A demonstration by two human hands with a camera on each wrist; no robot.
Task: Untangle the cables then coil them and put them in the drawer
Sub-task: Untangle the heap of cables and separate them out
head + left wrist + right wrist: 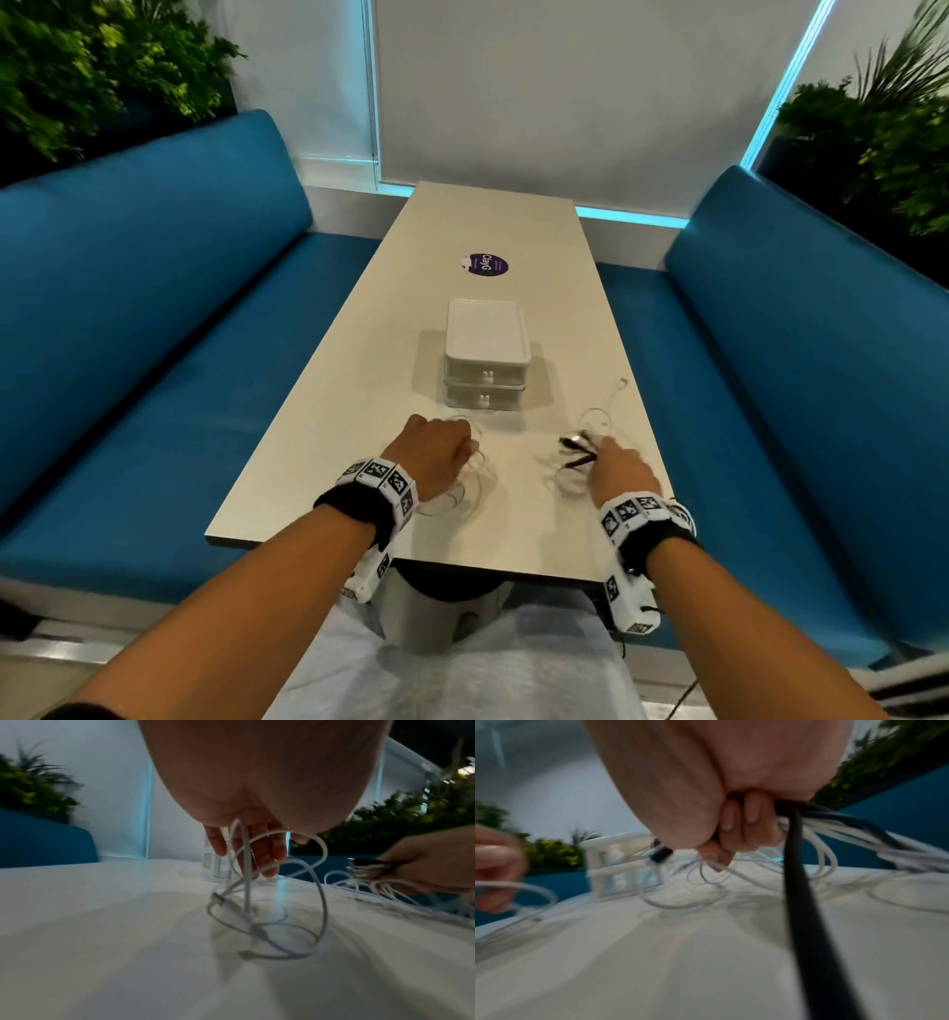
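Both hands are engaged. We find the left hand (246, 805) with its fingers (267, 850) hanging down through loops of a white cable (321, 898); the loops drape round the fingers, but whether they are pinched or merely hooked we cannot tell from these views. We find the right hand (731, 805) clenched on a bundle (839, 833) of white and black leads, fingers curled tight round it, with a black cable (798, 882) running down from the fist towards the camera.

The white cable's lower loops and one plug rest on the table (359, 401), just beside the left hand. The bundle trails onto the table at the right, one white end lying out towards the table's right edge. The drawer unit (485, 354) stands just beyond both hands, both drawers closed.

Risks, in our judgement:
- If the two lots are still joined, pulling the hands apart would tighten a knot rather than free it. Whether they are joined is not visible.
- Loose loops on the left fingers could slip off and fall back into a heap.
- The end near the table edge could slide off and drag its lead down.
- Trailing strands lie close to the drawer unit and could snag its knobs or shift it.
- Neither drawer is open, and both hands are occupied.
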